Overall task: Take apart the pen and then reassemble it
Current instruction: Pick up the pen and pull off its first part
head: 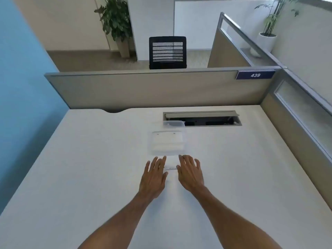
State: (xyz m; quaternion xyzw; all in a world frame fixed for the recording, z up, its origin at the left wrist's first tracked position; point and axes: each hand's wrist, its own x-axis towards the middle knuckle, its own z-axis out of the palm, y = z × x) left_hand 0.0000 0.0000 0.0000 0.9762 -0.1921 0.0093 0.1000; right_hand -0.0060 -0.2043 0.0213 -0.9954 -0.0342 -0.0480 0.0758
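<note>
A pale, see-through pen (170, 168) lies crosswise on the white desk (89, 168), between my two hands. My left hand (154, 177) is palm down just left of it, fingers spread; its fingertips cover the pen's left end. My right hand (190, 174) is palm down just right of it, fingers apart, with the thumb close to the pen's right end. Neither hand grips anything. The pen is faint and its parts cannot be made out.
A clear plastic box (166, 143) sits just beyond the hands, and its lid (173, 124) lies behind it. An open cable tray (203, 119) is cut into the desk at the back. Beige partitions (152, 88) close the far and right sides.
</note>
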